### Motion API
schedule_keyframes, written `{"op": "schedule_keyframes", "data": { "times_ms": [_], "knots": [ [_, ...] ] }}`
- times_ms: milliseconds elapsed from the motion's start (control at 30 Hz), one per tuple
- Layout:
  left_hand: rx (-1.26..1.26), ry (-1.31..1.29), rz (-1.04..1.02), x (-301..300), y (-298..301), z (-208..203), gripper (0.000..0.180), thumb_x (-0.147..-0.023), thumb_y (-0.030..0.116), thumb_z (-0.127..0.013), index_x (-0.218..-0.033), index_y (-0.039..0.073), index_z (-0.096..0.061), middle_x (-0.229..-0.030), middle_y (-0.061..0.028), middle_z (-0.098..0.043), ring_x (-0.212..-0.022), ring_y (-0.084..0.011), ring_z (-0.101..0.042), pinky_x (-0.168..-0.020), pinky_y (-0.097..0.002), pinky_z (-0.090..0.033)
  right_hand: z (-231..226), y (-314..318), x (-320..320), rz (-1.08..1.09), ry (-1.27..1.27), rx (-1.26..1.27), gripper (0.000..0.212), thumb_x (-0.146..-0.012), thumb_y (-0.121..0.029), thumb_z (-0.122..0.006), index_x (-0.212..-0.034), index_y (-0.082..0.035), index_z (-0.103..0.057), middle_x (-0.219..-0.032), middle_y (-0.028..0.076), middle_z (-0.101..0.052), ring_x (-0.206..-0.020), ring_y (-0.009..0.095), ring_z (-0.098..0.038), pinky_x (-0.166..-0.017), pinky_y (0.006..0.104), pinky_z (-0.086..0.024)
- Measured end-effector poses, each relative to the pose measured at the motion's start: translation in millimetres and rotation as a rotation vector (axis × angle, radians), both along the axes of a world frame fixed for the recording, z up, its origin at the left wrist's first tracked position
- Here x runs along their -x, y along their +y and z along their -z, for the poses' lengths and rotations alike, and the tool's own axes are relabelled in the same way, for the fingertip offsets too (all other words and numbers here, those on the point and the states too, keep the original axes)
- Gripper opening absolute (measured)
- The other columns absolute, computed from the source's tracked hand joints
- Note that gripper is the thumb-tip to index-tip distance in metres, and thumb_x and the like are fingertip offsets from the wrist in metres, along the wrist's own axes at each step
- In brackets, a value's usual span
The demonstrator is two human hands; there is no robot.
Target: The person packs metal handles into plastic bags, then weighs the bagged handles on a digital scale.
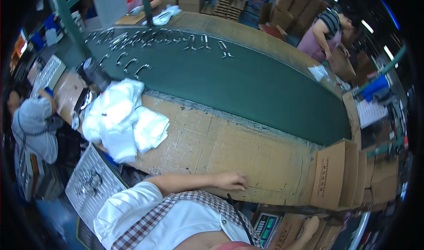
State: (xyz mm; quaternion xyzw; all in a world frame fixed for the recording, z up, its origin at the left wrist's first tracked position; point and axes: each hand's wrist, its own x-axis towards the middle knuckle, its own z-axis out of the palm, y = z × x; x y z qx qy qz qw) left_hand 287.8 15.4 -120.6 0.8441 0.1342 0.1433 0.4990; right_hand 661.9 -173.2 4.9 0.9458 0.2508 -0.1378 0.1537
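My left hand (232, 180) rests on the near edge of the cardboard-covered bench (207, 146). Its fingers curl in loosely, and I see nothing in them. Lower right, my right hand (310, 225) is at the brown cardboard cartons (287, 232) beside the bench, its fingers bent over a carton's edge. Part of that grip is hidden. A scale with a green lit display (267, 228) lies between my body and these cartons. Standing cardboard boxes (329, 175) occupy the bench's right end.
Beyond the bench runs a green conveyor belt (247, 86) with several shiny curved metal pieces (141, 38) at its far left. White cloths or bags (117, 117) are piled left. A tray of metal parts (90, 183) sits lower left. Co-workers (324, 38) stand around the belt.
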Motion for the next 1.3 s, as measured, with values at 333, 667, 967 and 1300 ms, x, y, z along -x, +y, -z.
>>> {"op": "schedule_keyframes", "data": {
  "times_ms": [333,667,967,1300],
  "knots": [
    [-0.234,-1.147,-0.049,90.1,5.5,-263.4,0.078,-0.097,0.062,-0.022,-0.127,-0.002,-0.053,-0.136,-0.0270,-0.049,-0.135,-0.0427,-0.038,-0.110,-0.0614,-0.020,-11.3,119.6,165.6,-1.010,0.415,-0.793,0.020,-0.089,-0.006,-0.057,-0.106,0.001,-0.064,-0.105,0.021,-0.065,-0.097,0.038,-0.062,-0.086,0.0424,-0.049],
    [-0.618,-1.760,-0.537,139.3,-78.1,-256.2,0.063,-0.095,0.057,-0.042,-0.108,-0.002,-0.060,-0.114,-0.0236,-0.058,-0.105,-0.0367,-0.059,-0.093,-0.0499,-0.042,48.4,189.6,284.0,-1.571,0.995,-0.611,0.019,-0.089,-0.008,-0.058,-0.104,0.000,-0.065,-0.103,0.019,-0.067,-0.093,0.036,-0.064,-0.082,0.0411,-0.050],
    [-1.188,-1.442,-0.890,193.0,-122.0,-249.3,0.053,-0.095,0.051,-0.045,-0.103,0.001,-0.061,-0.101,-0.0155,-0.061,-0.093,-0.0308,-0.061,-0.084,-0.0420,-0.045,69.1,183.6,289.4,-1.552,0.900,-0.459,0.019,-0.089,-0.009,-0.058,-0.104,0.000,-0.065,-0.101,0.018,-0.067,-0.093,0.036,-0.064,-0.082,0.0411,-0.050],
    [-1.534,-1.247,-1.081,291.3,-152.4,-224.5,0.043,-0.096,0.045,-0.048,-0.097,0.004,-0.062,-0.086,-0.0064,-0.063,-0.079,-0.0243,-0.064,-0.075,-0.0333,-0.048,61.9,185.8,356.9,-1.534,0.893,-0.411,0.019,-0.089,-0.010,-0.057,-0.102,0.000,-0.065,-0.097,0.019,-0.065,-0.092,0.036,-0.062,-0.082,0.0413,-0.049]
  ]
}}
